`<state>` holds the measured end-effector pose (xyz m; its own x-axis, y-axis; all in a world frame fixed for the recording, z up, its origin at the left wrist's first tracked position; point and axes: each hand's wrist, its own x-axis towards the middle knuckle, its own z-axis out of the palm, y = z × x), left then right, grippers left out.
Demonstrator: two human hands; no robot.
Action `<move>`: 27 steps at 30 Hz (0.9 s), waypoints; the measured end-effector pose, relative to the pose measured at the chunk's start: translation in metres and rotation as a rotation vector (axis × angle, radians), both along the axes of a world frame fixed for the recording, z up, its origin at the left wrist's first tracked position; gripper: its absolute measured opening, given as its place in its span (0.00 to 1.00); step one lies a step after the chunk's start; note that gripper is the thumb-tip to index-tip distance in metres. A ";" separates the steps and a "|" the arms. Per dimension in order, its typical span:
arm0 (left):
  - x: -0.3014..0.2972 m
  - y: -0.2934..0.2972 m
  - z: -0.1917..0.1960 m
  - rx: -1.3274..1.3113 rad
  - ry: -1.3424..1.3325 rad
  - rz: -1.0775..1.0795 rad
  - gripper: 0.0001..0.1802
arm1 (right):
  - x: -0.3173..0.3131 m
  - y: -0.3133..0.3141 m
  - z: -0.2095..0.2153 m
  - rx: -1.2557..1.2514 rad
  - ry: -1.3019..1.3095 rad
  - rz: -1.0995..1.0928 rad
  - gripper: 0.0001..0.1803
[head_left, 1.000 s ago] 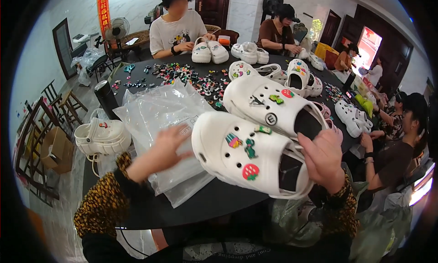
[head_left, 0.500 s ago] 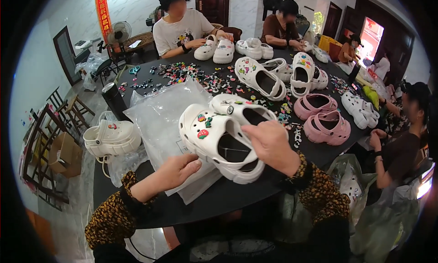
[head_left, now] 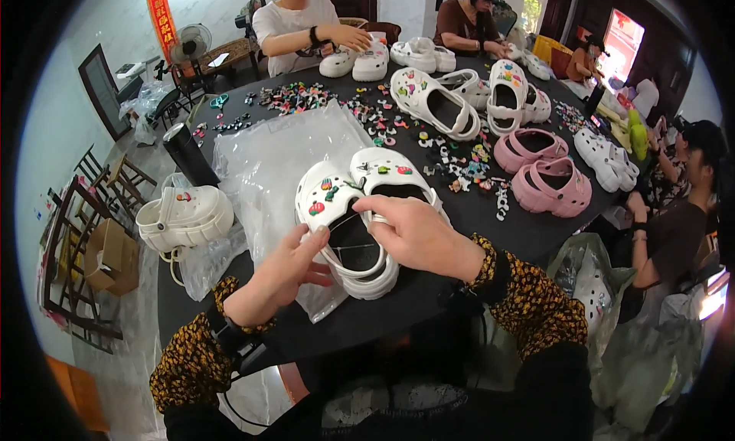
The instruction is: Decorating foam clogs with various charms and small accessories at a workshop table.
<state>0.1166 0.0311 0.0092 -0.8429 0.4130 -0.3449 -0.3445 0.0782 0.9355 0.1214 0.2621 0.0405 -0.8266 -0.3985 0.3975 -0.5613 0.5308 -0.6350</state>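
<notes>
A pair of white clogs with small colourful charms lies side by side in front of me, toes away. My right hand [head_left: 417,233] is closed over the inner edge of the left clog [head_left: 320,182], at the place where the two shoes meet. Against that clog's outer side, my left hand [head_left: 282,271] presses its thumb on the rim, with its fingers curled lower down. The right clog [head_left: 387,162] stands partly behind my right hand. Beneath the pair's left side spreads a clear plastic bag [head_left: 264,154].
Loose charms [head_left: 298,98] are scattered over the black table [head_left: 253,330]. Pink clogs [head_left: 553,187] and more white clogs [head_left: 436,96] stand to the right and far side. A black bottle [head_left: 190,156] and a white clog [head_left: 184,219] are at left. Several people work around the table.
The pair has come down and leftward, its toes turning away from me. My left hand has moved up against the left clog. Across the table, a person's hand has lifted over another pair.
</notes>
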 end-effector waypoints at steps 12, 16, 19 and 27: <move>-0.015 0.004 -0.006 -0.160 0.142 0.126 0.28 | 0.004 0.006 -0.028 -0.271 0.256 0.098 0.18; -0.021 -0.011 0.013 -0.195 0.252 0.179 0.26 | 0.010 0.005 -0.003 -0.272 -0.009 0.058 0.18; -0.036 -0.015 0.029 -0.269 0.502 0.150 0.27 | 0.006 -0.008 -0.004 -0.379 0.096 0.170 0.19; -0.085 -0.060 0.013 -0.676 0.615 0.200 0.24 | 0.003 -0.036 0.009 0.094 0.262 0.301 0.13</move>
<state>0.0313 -0.0288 0.0222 -0.9908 0.1152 0.0711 0.1301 0.6651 0.7353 0.1246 0.2260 0.0494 -0.5435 -0.6518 0.5289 -0.8364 0.3675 -0.4067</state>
